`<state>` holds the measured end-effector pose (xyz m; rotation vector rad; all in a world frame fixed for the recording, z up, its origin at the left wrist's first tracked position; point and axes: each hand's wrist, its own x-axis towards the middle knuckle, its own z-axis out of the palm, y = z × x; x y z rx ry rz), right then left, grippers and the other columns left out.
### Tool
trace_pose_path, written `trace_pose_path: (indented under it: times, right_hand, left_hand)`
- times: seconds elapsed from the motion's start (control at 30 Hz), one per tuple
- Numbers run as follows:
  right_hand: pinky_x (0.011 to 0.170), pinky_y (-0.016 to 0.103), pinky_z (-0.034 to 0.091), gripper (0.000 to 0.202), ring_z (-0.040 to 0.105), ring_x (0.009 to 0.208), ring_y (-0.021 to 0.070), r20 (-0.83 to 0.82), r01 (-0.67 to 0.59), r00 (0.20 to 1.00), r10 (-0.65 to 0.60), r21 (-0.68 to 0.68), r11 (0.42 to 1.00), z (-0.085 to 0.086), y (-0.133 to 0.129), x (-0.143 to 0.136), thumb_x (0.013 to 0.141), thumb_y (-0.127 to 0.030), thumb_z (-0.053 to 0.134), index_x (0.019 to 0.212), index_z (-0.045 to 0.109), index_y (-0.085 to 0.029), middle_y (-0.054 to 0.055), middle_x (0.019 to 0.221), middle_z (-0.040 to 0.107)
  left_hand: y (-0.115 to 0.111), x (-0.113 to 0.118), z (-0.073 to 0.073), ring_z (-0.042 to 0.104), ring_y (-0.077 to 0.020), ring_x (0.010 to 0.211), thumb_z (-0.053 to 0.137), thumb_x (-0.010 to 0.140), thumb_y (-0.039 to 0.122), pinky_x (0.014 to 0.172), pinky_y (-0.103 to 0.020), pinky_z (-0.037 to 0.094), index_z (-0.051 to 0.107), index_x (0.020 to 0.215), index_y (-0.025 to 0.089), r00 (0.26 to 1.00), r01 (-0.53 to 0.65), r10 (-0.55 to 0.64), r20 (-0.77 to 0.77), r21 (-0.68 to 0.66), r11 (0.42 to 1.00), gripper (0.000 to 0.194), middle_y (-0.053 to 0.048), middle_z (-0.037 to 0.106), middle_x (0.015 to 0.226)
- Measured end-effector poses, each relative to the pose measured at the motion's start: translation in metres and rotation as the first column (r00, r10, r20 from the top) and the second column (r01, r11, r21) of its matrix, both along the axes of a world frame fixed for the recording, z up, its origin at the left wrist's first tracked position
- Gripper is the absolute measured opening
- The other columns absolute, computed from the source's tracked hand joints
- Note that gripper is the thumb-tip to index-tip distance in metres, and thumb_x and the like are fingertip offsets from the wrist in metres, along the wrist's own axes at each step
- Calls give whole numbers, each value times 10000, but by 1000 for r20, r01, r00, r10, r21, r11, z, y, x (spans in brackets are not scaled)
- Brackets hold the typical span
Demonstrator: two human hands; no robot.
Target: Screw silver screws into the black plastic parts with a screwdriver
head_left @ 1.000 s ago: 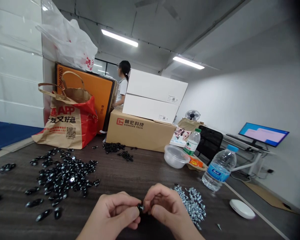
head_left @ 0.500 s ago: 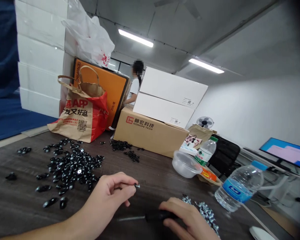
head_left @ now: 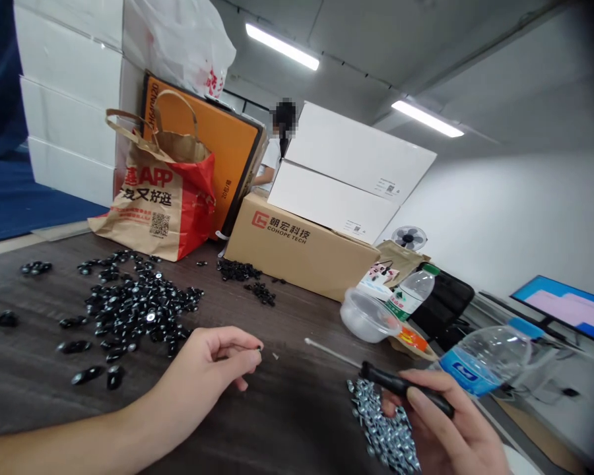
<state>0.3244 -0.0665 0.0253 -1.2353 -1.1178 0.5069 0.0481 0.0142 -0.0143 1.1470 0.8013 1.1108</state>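
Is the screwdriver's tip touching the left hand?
No, bare tabletop shows between the tip of the screwdriver and the left hand.

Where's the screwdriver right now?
Head view, right of centre: the screwdriver is held by its black handle in the right hand, beside the pile of silver screws, shaft pointing left.
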Motion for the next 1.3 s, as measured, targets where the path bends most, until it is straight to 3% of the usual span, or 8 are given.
trace_pose_path:
  times: [0.13,0.2,0.33,0.43,0.53,0.7,0.97,1.3]
  right_hand:
    - [642,262,587,306,674,682,181,-332,-61,943,34,-72,996,5,9,1,655,-399,879,802,667,-236,9,705,690]
    - [658,294,589,339,691,719,201,-412,-186,905,110,-147,972,0,12,-1,637,-333,874,882,667,-222,29,756,709]
    - [367,228,353,259,447,363,108,-344,-507,857,383,-435,744,-18,24,-14,689,-310,707,889,587,-199,-46,541,558]
    - [434,216,306,175,392,470,97,140,-272,909,392,-515,813,-24,44,-28,780,-310,620,783,470,-220,-65,596,475]
    - [573,244,372,168,445,616,124,477,-123,801,361,-459,880,-23,69,-41,789,-272,667,791,516,-199,-55,663,472]
    - [520,243,331,114,443,538,121,521,-152,687,507,-578,801,-25,89,-51,719,-199,723,792,643,-164,-64,566,509]
    - [573,238,353,103,516,636,144,593,-123,546,592,-643,756,-9,80,-40,707,-112,639,767,695,-174,-30,673,609]
    - [552,219,362,166,487,601,121,548,-164,561,620,-661,732,-4,75,-40,709,-140,687,872,685,-170,-56,666,596]
  left_hand:
    - [2,2,-10,582,-175,631,758,699,322,532,-275,497,769,789,134,999,38,-38,-28,-14,999,209,-26,658,658]
    - [0,3,-16,590,-187,658,752,710,323,532,-274,488,765,803,132,996,66,-68,-56,-30,997,213,-27,649,658]
    - [-2,6,-23,589,-191,686,739,735,324,547,-275,484,766,843,136,991,98,-99,-89,-23,995,218,-28,647,693]
    - [-2,6,-25,584,-191,683,730,741,323,535,-270,475,764,850,140,990,117,-118,-79,-14,993,216,-23,638,683]
    - [-2,6,-26,581,-191,686,725,746,314,525,-264,469,760,852,141,990,120,-120,-73,-6,993,207,-26,641,687]
    - [-1,8,-27,569,-185,667,728,726,283,493,-249,449,759,819,140,991,116,-117,-65,-21,993,173,-20,623,668]
    - [-4,8,-25,535,-167,659,721,747,265,503,-240,443,759,811,150,990,102,-104,-93,-26,994,137,7,570,657]
    - [-2,12,-32,527,-171,642,763,698,315,462,-223,421,755,774,154,992,99,-101,-71,-23,995,178,16,542,629]
